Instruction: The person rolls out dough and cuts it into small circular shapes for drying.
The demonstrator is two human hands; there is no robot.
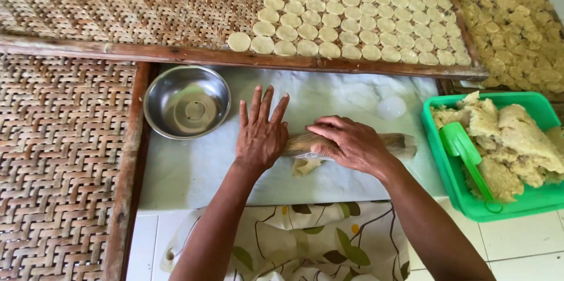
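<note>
My left hand (261,131) lies flat with its fingers spread over the left end of a wooden rolling pin (399,143). My right hand (349,143) presses palm down on the pin's middle. Under the pin a small piece of pale dough (305,167) sticks out toward me, on a plastic-covered white surface (200,169). The pin lies crosswise, its right end bare.
A steel bowl (187,102) stands left of my hands. A woven tray (117,4) behind carries several rows of round dough discs (352,19). A green tub (529,201) at right holds dough lumps (511,140) and a green scoop (464,149). A round plastic cutter (391,107) lies nearby.
</note>
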